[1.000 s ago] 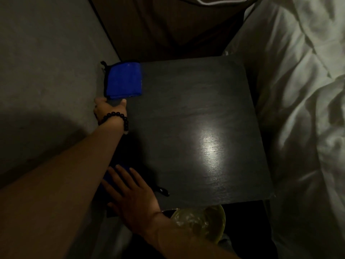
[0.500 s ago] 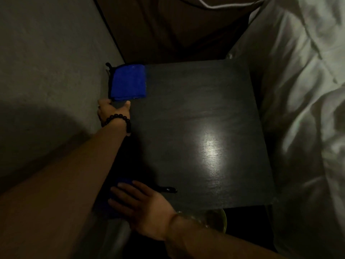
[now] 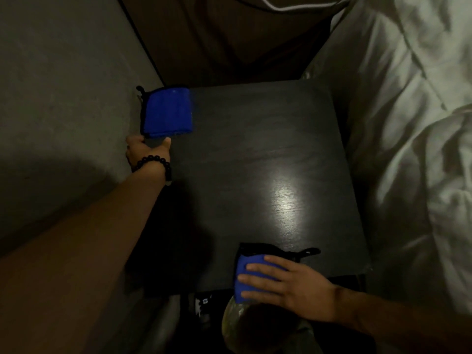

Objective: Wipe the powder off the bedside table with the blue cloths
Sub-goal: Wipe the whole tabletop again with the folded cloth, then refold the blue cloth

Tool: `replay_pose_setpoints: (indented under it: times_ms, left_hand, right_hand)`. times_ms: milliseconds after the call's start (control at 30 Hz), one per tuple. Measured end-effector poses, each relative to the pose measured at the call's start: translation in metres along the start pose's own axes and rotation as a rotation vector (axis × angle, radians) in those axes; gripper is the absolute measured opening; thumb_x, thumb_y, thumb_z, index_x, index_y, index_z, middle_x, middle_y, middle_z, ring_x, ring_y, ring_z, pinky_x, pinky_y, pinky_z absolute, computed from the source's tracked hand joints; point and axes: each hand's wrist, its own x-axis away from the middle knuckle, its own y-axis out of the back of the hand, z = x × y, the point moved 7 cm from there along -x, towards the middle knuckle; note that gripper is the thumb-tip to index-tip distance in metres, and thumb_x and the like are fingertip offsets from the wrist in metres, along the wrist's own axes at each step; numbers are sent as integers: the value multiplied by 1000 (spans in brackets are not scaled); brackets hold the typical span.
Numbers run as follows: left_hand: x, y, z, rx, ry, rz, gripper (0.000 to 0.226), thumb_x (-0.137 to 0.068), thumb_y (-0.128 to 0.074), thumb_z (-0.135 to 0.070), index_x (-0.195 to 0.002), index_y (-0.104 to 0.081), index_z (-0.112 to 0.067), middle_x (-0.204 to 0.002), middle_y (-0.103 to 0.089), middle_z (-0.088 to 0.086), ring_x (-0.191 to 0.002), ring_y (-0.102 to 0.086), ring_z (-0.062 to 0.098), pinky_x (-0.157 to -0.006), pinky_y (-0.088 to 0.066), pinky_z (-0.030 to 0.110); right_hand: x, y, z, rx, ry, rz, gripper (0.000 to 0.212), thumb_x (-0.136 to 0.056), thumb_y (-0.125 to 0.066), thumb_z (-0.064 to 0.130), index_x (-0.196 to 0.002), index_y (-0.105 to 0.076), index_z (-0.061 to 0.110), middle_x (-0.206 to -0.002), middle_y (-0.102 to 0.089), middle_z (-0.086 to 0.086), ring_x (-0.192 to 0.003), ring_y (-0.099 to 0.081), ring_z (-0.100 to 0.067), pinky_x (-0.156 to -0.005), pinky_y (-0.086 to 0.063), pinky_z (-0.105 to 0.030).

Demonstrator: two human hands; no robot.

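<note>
Dark tabletop (image 3: 255, 162) between wall and bed (image 3: 408, 123). Left hand (image 3: 146, 152) — thumb out, fingers hidden — touches the far-left cloth (image 3: 167, 112). Right hand (image 3: 283, 284) lies flat, fingers spread, on the near-edge cloth (image 3: 246, 275).

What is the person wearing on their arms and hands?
Both arms are bare, with no sleeves and no gloves. The left hand has a bracelet of round black beads around its wrist. The right hand has no rings or watch that show, though the room is dim.
</note>
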Motion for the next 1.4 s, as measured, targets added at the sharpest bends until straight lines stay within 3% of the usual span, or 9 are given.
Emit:
replay_pose_setpoints:
  times_ms: [333,500,600,667,767,1000,1133,1233,1400]
  left_hand:
    - [0,-1,-3,-18,-32,-16,64,-80,-76,-30,-133,-41,-21,-144,-42,8,-124,-47,28,-104,-43,44]
    - [2,-1,-3,-6,-66,-22,64,-81,-76,-28,-133,-41,-18,-142,-44,8,-123,-48,26,-101,-40,35]
    - [2,-2,-3,-20,-56,-26,64,-82,-76,-28,-134,-40,-18,-144,-42,8,-124,-47,27,-102,-41,38]
    - [2,-1,-2,-36,-59,-25,65,-82,-75,-28,-135,-39,-18,-144,-42,9,-125,-47,28,-104,-41,40]
    - [2,-1,-3,-33,-41,-19,67,-81,-77,-27,-135,-40,-18,-144,-43,9,-125,-48,29,-104,-41,40]
    - [5,7,-12,-129,-44,-51,71,-73,-82,-30,-130,-41,-20,-139,-44,11,-120,-50,33,-101,-45,47]
    - [25,8,-47,-514,-483,-139,66,-75,-72,-22,-132,-38,-18,-138,-37,17,-122,-42,38,-100,-41,56]
    - [43,-12,-63,-667,-787,-5,67,-83,-64,-22,-144,-35,-20,-152,-28,16,-134,-33,37,-109,-33,54]
    - [35,-35,-74,-870,-889,124,68,-96,-49,-34,-154,-15,-23,-163,-4,12,-149,-4,33,-120,-9,46]
  right_hand:
    - [85,20,-36,-281,-113,-50,48,-105,-42,28,-153,-43,30,-162,-37,0,-149,-35,-24,-115,-34,-45]
    - [90,51,-64,-677,-385,-149,44,-109,-36,28,-151,-48,23,-161,-39,3,-147,-38,-15,-110,-46,-40]
    - [81,66,-83,-1129,-674,-354,52,-100,-56,3,-148,-53,23,-154,-50,10,-140,-49,-13,-111,-43,-31]
    - [70,73,-96,-1343,-874,-504,45,-101,-54,8,-141,-59,27,-138,-63,12,-127,-61,-12,-104,-44,-19]
    - [46,86,-120,-1382,-1048,-660,32,-108,-41,20,-130,-63,28,-116,-71,10,-107,-69,-12,-88,-50,-20]
    - [-5,74,-181,-1527,-1247,-867,30,-105,-38,23,-114,-65,32,-107,-69,18,-103,-64,-4,-90,-48,-25]
    - [-31,66,-223,-1536,-1267,-969,33,-107,-37,19,-122,-64,30,-113,-69,14,-108,-63,-5,-96,-49,-30]
    - [-62,82,-266,-1312,-1087,-933,33,-108,-40,14,-134,-58,19,-123,-67,5,-113,-63,-6,-95,-50,-23]
    - [-125,76,-325,-850,-964,-704,43,-100,-48,-1,-141,-57,7,-147,-52,-22,-135,-50,-36,-112,-39,-49]
